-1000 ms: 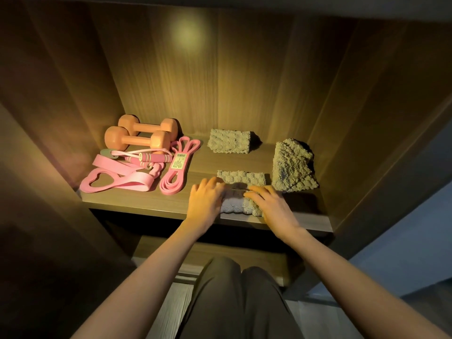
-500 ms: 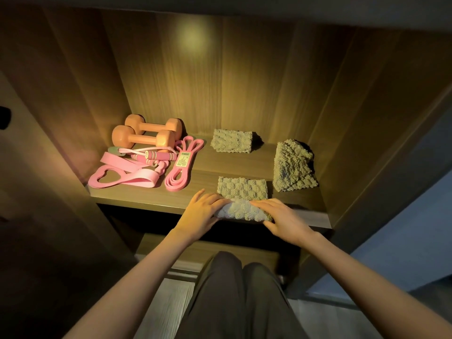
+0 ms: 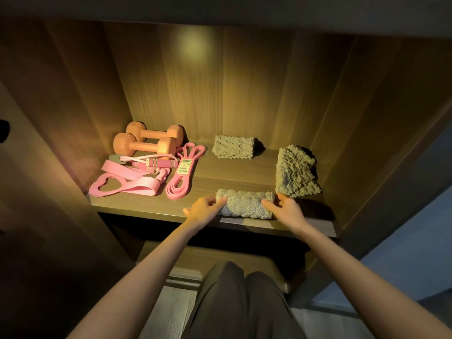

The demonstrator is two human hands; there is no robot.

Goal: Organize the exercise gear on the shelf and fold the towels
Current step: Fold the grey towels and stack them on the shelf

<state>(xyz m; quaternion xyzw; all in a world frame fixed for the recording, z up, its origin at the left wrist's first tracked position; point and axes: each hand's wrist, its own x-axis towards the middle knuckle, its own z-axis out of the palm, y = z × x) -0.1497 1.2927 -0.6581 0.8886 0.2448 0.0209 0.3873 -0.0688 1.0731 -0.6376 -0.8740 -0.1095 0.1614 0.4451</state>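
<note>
Head view: where's the rolled towel point(image 3: 244, 204) lying?
— At the shelf point(image 3: 146, 207) front edge; my left hand point(image 3: 204, 210) curls round its left end, my right hand point(image 3: 287, 209) pinches its right end

Single head view — downward, close to shelf point(image 3: 232, 172)

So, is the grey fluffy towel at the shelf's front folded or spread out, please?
Folded: the grey fluffy towel is a compact bundle between left hand and right hand.
</note>
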